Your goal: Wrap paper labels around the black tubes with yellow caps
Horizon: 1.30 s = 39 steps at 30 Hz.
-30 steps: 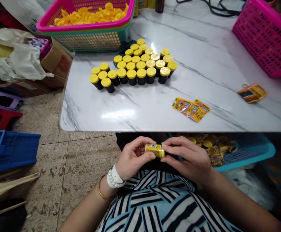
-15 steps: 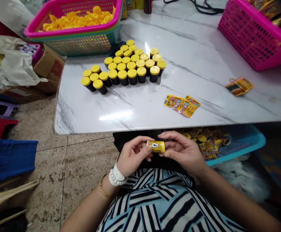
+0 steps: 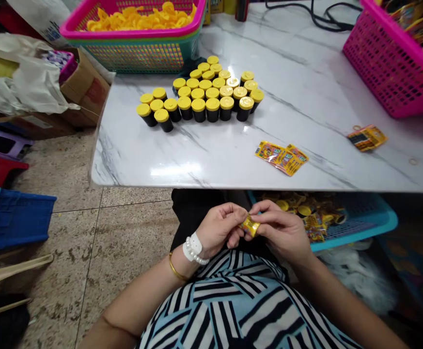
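In front of my lap, below the table edge, both hands meet on a small yellow printed wrapper (image 3: pixel 249 225). My left hand (image 3: pixel 223 225) is closed, its thumb and forefinger pinching the wrapper's left end. My right hand (image 3: pixel 278 228) pinches it from the other side. Whether a canister is inside the wrapper is hidden by my fingers. On the table, several black canisters with yellow caps (image 3: pixel 212 103) stand upright in a close group. Flat yellow printed wrappers (image 3: pixel 284 157) lie overlapped near the table's front edge.
A pink basket (image 3: pixel 131 34) of yellow-orange pieces sits on a green one at back left. Another pink basket (image 3: pixel 389 63) stands at right. Another bundle of wrappers (image 3: pixel 368 138) lies near it. Under the table, a blue basket (image 3: pixel 373 225) holds yellow packages. A blue crate (image 3: pixel 18 215) is on the left.
My hands have drawn together and the left moved right. The yellow piece, seen before as a cylinder lying sideways, is now tilted and mostly covered by fingers. The camera view has shifted slightly.
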### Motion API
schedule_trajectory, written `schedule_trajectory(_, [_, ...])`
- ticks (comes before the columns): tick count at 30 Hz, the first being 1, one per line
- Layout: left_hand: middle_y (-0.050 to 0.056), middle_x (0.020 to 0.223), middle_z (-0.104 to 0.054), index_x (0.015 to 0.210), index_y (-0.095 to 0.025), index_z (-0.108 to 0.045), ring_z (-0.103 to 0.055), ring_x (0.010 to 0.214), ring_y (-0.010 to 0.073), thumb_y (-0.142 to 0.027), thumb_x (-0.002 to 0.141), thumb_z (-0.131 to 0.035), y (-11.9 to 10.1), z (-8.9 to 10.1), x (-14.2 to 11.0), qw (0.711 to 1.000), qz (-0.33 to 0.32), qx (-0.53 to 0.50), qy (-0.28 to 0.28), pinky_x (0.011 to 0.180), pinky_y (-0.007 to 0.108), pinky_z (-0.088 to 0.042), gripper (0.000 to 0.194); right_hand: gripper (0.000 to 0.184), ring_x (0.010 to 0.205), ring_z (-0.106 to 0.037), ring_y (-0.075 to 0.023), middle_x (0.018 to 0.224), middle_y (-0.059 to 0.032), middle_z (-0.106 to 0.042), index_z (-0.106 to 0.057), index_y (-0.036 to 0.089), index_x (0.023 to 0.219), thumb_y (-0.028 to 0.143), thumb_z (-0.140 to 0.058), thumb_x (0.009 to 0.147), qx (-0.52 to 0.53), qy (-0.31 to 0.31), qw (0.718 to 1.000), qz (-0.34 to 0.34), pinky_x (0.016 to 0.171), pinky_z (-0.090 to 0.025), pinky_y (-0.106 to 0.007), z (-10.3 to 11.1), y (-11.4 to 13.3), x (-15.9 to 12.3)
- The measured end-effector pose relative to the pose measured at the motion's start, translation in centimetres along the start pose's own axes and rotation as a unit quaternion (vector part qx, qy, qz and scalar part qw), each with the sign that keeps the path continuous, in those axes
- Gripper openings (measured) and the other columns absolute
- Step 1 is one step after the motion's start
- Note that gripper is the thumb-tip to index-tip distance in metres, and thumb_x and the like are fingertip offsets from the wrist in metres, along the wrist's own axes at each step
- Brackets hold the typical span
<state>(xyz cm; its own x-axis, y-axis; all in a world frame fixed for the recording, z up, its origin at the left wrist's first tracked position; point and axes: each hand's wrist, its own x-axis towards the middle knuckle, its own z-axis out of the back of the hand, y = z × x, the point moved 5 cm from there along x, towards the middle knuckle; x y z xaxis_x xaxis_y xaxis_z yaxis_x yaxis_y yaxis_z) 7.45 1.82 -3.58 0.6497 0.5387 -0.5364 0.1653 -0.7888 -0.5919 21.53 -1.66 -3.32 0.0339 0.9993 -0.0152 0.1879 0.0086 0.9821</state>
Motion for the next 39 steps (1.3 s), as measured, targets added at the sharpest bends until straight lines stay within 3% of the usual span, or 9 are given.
schedule_trajectory(5, [0.001, 0.059, -0.065, 0.079, -0.011, -0.059, -0.038, 0.031, -0.0008, -0.050, 0.072, -0.082, 1.3, -2.0, 1.7, 0.995, 0.038, -0.067, 0.065, 0.034, 0.012, -0.027, 0.046, 0.014, 0.085, -0.069, -0.0162, 0.100, -0.0027, -0.066, -0.077, 0.030, 0.093, 0.020, -0.073, 0.084, -0.072, -0.106, 0.989, 0.080, 0.067, -0.063, -0.030, 1.3, 1.0, -1.5])
schedule_trajectory(9, [0.005, 0.064, -0.068, 0.085, -0.010, -0.061, -0.055, 0.039, 0.0068, -0.059, 0.070, -0.079, 2.9, -3.5, 4.2, 0.991, 0.059, -0.052, 0.106, 0.037, 0.016, -0.042, 0.055, 0.021, 0.095, -0.069, -0.0195, 0.109, -0.0057, -0.067, -0.075, 0.029, 0.104, 0.018, -0.068, 0.087, -0.215, -0.144, 0.961, 0.096, 0.071, -0.062, -0.031, 4.0, 2.7, -3.1])
schedule_trajectory(12, [0.010, 0.076, -0.073, 0.104, -0.012, -0.056, -0.066, 0.051, 0.0142, -0.065, 0.071, -0.075, 3.6, -4.3, 5.4, 0.988, 0.092, -0.045, 0.118, 0.044, 0.022, -0.052, 0.065, 0.031, 0.090, -0.068, -0.0198, 0.116, -0.0077, -0.066, -0.073, 0.030, 0.114, 0.018, -0.070, 0.086, -0.388, -0.173, 0.894, 0.140, 0.066, -0.060, -0.031, 6.9, 5.3, -4.0])
schedule_trajectory(15, [0.007, 0.075, -0.071, 0.108, -0.014, -0.053, -0.063, 0.049, 0.0129, -0.062, 0.069, -0.078, 3.3, -4.6, 5.4, 0.994, 0.057, 0.000, 0.093, 0.040, 0.021, -0.051, 0.068, 0.044, 0.078, -0.064, -0.0182, 0.104, -0.0063, -0.069, -0.070, 0.033, 0.124, 0.016, -0.072, 0.084, -0.538, -0.207, 0.784, 0.232, 0.066, -0.055, -0.032, 8.3, 8.3, -3.3])
schedule_trajectory(17, [0.003, 0.072, -0.067, 0.103, -0.012, -0.057, -0.059, 0.045, 0.0100, -0.060, 0.066, -0.081, 2.5, -4.8, 4.8, 0.996, 0.018, 0.047, 0.077, 0.036, 0.018, -0.046, 0.066, 0.045, 0.072, -0.061, -0.0168, 0.089, -0.0044, -0.067, -0.067, 0.032, 0.129, 0.016, -0.070, 0.087, -0.572, -0.228, 0.740, 0.273, 0.066, -0.051, -0.031, 8.0, 9.7, -1.2])
schedule_trajectory(24, [0.001, 0.071, -0.064, 0.098, -0.010, -0.062, -0.053, 0.039, 0.0059, -0.057, 0.076, -0.072, -3.1, -4.1, 1.4, 0.986, -0.101, 0.133, 0.000, 0.029, 0.014, -0.037, 0.053, 0.016, 0.072, -0.059, -0.0178, 0.073, -0.0024, -0.064, -0.080, 0.024, 0.097, 0.031, -0.067, 0.090, -0.670, -0.118, 0.692, 0.244, 0.062, -0.043, -0.030, 3.1, 8.3, 9.8])
schedule_trajectory(30, [0.004, 0.082, -0.067, 0.103, -0.011, -0.060, -0.055, 0.039, 0.0071, -0.053, 0.078, -0.072, -7.8, -1.4, -0.9, 0.976, -0.170, 0.080, -0.110, 0.028, 0.016, -0.034, 0.050, 0.013, 0.068, -0.056, -0.0178, 0.065, -0.0029, -0.064, -0.078, 0.019, 0.084, 0.023, -0.067, 0.090, -0.651, -0.140, 0.653, 0.361, 0.068, -0.045, -0.031, -0.5, 8.3, 8.5])
schedule_trajectory(34, [-0.001, 0.063, -0.063, 0.101, -0.014, -0.059, -0.048, 0.037, 0.0070, -0.052, 0.077, -0.073, -9.3, -0.2, -0.7, 0.971, -0.194, 0.065, -0.124, 0.030, 0.015, -0.029, 0.046, 0.019, 0.063, -0.054, -0.0171, 0.063, -0.0015, -0.062, -0.075, 0.017, 0.105, 0.016, -0.069, 0.088, -0.603, -0.085, 0.673, 0.420, 0.066, -0.045, -0.031, -4.3, 9.2, 6.2])
schedule_trajectory(39, [-0.006, 0.045, -0.046, 0.071, -0.014, -0.059, -0.035, 0.037, 0.0033, -0.041, 0.077, -0.073, -10.6, 1.7, -1.3, 0.951, -0.231, 0.135, -0.155, 0.037, 0.015, -0.023, 0.031, 0.027, 0.071, -0.060, -0.0154, 0.089, -0.0052, -0.068, -0.069, 0.020, 0.114, 0.033, -0.067, 0.090, -0.422, -0.059, 0.867, 0.258, 0.061, -0.049, -0.027, -5.3, 8.6, 7.6])
